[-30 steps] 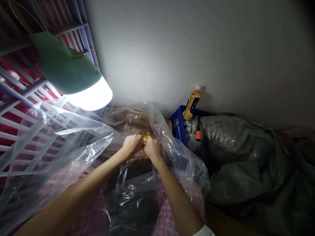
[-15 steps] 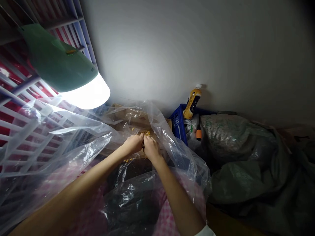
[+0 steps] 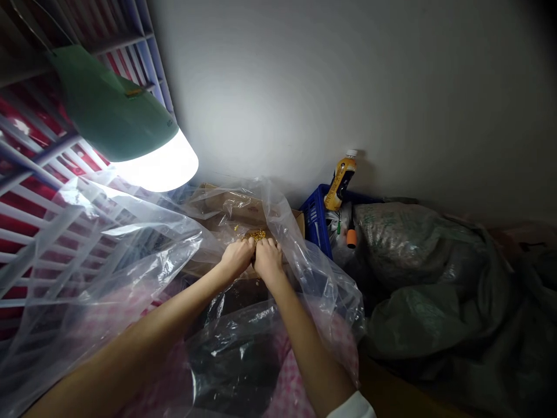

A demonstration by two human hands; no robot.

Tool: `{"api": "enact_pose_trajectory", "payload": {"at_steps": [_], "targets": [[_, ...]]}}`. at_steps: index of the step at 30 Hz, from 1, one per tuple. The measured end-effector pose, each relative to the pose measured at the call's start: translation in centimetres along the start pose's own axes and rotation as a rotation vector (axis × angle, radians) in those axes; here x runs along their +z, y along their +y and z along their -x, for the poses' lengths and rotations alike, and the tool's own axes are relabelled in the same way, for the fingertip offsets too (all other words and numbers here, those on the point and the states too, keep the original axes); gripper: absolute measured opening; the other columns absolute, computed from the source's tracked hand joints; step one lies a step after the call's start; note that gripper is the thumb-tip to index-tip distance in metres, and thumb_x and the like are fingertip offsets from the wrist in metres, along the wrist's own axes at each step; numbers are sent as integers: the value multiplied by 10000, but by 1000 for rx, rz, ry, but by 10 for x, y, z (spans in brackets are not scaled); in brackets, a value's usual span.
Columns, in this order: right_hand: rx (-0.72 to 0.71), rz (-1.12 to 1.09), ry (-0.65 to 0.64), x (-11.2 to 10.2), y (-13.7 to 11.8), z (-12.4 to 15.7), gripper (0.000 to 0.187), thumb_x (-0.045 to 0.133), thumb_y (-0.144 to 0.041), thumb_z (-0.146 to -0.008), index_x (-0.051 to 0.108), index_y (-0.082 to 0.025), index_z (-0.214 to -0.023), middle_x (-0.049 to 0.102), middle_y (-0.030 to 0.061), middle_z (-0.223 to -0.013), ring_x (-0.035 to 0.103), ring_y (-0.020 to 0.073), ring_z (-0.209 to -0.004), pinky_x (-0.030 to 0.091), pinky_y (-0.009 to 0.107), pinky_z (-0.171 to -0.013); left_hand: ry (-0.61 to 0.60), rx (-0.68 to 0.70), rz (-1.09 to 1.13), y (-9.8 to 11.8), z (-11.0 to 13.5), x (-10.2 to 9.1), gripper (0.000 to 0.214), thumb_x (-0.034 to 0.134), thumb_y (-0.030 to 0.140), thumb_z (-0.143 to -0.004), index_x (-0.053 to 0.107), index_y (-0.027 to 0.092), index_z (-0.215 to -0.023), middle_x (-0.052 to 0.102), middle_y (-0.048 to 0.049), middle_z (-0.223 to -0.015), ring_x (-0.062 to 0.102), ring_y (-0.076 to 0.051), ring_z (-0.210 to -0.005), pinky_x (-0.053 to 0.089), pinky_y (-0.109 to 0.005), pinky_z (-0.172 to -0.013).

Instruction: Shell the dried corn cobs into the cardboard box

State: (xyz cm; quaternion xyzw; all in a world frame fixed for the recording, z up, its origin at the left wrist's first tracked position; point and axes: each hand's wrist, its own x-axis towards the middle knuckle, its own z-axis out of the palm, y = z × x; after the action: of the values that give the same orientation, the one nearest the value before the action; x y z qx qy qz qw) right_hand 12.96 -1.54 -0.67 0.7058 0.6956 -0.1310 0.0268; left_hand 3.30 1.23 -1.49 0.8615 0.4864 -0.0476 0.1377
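Note:
My left hand (image 3: pixel 238 256) and my right hand (image 3: pixel 268 259) meet side by side over a cardboard box (image 3: pixel 252 212) lined with clear plastic. Fingers of both hands are curled around a brown and yellow clump (image 3: pixel 259 235) of small pieces. Its kind I cannot make out, and its lower part is hidden behind my hands. A few loose yellow bits (image 3: pixel 235 228) lie just beyond my left hand. The clear plastic sheet (image 3: pixel 300 255) spreads out from the box and over my pink checked clothing (image 3: pixel 296 380).
At left a lit lamp (image 3: pixel 161 159) with a green shade hangs before plastic slatted crates (image 3: pixel 26 232). To the right stand a blue basket (image 3: pixel 319 223), a yellow-labelled bottle (image 3: pixel 340 181), an orange-ended object (image 3: pixel 351 238), a full sack (image 3: pixel 400 232) and dark green cloth (image 3: pixel 430 319). Behind is a wall (image 3: pixel 304 87).
My hands have shifted slightly, and their fingers now sit more level, side by side. Yellow bits visible below my left hand before are no longer seen there. The view has moved a little.

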Motion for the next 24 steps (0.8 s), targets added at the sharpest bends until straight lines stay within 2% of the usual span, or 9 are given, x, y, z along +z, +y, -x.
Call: {"api": "enact_pose_trajectory", "payload": {"at_steps": [2, 4, 7, 10, 12, 15, 19, 24], "targets": [[-63, -54, -35, -5, 3, -3, 302, 483, -166, -759, 522, -128, -1057, 609, 135, -1064, 535, 205, -1043, 405, 279, -822, 69, 80, -67, 1, -2, -2, 233, 355, 35, -803, 537, 58, -947, 585, -198, -921, 568, -258, -915, 456, -358, -763], [-70, -120, -103, -8, 7, -6, 345, 513, -211, -748, 505, -142, -1086, 644, 103, -983, 599, 186, -909, 431, 243, -709, 110, 137, -121, 2, -2, -5, 250, 334, 24, -804, 544, 53, -936, 566, -197, -951, 545, -262, -928, 453, -355, -763], [-30, -160, -169, -9, 9, -7, 262, 498, -218, -763, 564, -148, -1007, 669, 110, -882, 631, 204, -821, 422, 247, -638, 91, 162, -126, 3, -1, -9, 276, 325, 31, -803, 555, 49, -956, 577, -189, -945, 567, -272, -880, 475, -343, -675], [-19, -133, -152, -8, 6, -4, 212, 493, -189, -758, 597, -151, -940, 672, 133, -866, 633, 234, -831, 420, 270, -655, 16, 169, -86, -2, -1, -12, 261, 367, 66, -790, 580, 50, -940, 620, -179, -851, 609, -290, -811, 485, -362, -641], [-22, -120, -123, -8, 3, -3, 236, 468, -172, -770, 577, -163, -980, 669, 130, -889, 630, 238, -852, 421, 278, -672, -16, 132, -56, -5, -2, -13, 249, 394, 86, -777, 601, 50, -910, 637, -179, -779, 631, -292, -762, 488, -368, -639], [-7, -80, -56, -8, 1, -3, 253, 405, -139, -799, 537, -176, -1011, 666, 126, -906, 625, 237, -871, 424, 294, -701, 20, 49, -39, -7, -4, -14, 251, 392, 112, -782, 612, 51, -884, 646, -188, -747, 646, -298, -730, 491, -371, -615], [49, -25, 18, -6, -1, -6, 222, 401, -114, -780, 518, -171, -960, 672, 118, -825, 643, 244, -793, 439, 295, -640, 62, -14, -60, -7, -5, -14, 270, 363, 126, -798, 611, 50, -873, 652, -186, -717, 653, -298, -696, 488, -367, -584], [116, -75, 49, -6, -6, -6, 224, 406, -110, -774, 502, -148, -973, 661, 131, -805, 640, 257, -764, 440, 294, -604, 78, -83, -60, -8, -4, -16, 272, 353, 135, -792, 609, 64, -851, 654, -192, -717, 651, -315, -697, 474, -381, -574]]}}
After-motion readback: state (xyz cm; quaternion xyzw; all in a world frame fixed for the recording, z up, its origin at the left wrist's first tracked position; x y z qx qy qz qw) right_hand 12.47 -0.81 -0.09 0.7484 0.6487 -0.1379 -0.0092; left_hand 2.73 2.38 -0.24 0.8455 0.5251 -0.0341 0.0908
